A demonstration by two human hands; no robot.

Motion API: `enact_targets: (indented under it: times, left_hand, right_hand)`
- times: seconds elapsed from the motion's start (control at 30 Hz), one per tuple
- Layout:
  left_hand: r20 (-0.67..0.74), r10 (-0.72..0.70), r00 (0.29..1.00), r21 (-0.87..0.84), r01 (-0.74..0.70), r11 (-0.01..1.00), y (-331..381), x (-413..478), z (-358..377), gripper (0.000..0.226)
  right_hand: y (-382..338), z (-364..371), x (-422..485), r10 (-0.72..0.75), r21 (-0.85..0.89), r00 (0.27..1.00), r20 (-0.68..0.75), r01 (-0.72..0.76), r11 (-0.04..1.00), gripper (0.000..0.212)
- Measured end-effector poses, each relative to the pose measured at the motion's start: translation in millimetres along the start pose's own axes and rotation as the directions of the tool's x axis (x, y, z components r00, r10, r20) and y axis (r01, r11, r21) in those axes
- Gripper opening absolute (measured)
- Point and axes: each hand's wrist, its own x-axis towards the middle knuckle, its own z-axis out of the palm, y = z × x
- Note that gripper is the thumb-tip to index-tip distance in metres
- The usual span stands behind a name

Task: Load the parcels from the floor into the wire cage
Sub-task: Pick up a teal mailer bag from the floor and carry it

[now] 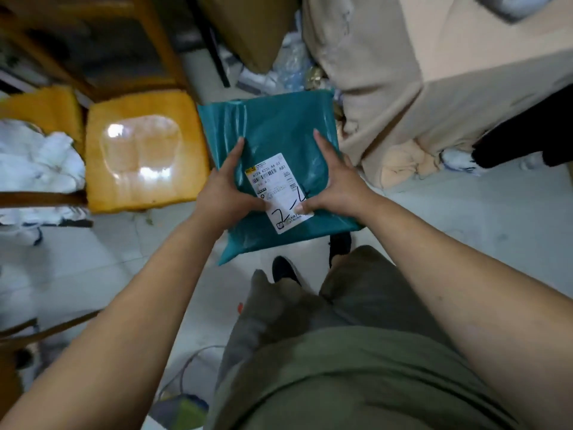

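Pale tiled floor [465, 218] below, both arms extended forward, left hand [221, 193] and right hand [336, 187] gripping opposite edges of teal poly-mailer parcel [279, 135], thumbs pressed on its shipping label [276, 190], parcel held clear of floor.

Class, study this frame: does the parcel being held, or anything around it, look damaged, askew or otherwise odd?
Nothing stands out. The teal plastic mailer parcel looks intact, its white shipping label stuck flat, gripped at both edges by the left hand and right hand. The label sits slanted only because the parcel is held at an angle.
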Motion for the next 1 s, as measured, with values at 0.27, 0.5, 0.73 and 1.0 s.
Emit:
enact_targets:
  times: [0.27, 0.5, 0.73, 1.0]
  left_hand:
    - [0.216, 0.223, 0.951, 0.245, -0.274, 0.930, 123.2, -40.7, 3.4, 0.129]
    - [0.486, 0.383, 0.786, 0.248, -0.544, 0.802, 216.5, -79.1, 93.2, 0.129]
    - [0.699, 0.406, 0.589, 0.188, -0.699, 0.690, 277.7, -147.5, 223.3, 0.126]
    - [0.855, 0.322, 0.406, 0.188, -0.823, 0.536, 298.0, -248.2, 409.4, 0.122]
  right_hand:
    - [3.1, -60.5, -113.1, 0.138, 0.198, 0.953, -0.268, -0.086, 0.976, 0.149]
    - [59.9, -102.6, -222.3, 0.348, 0.384, 0.811, -0.471, -0.167, 0.908, 0.147]
    - [139.6, -117.8, -343.0, 0.542, 0.553, 0.610, -0.578, -0.196, 0.810, 0.144]
    - [248.4, -89.8, -478.1, 0.747, 0.732, 0.362, -0.558, -0.209, 0.648, 0.140]
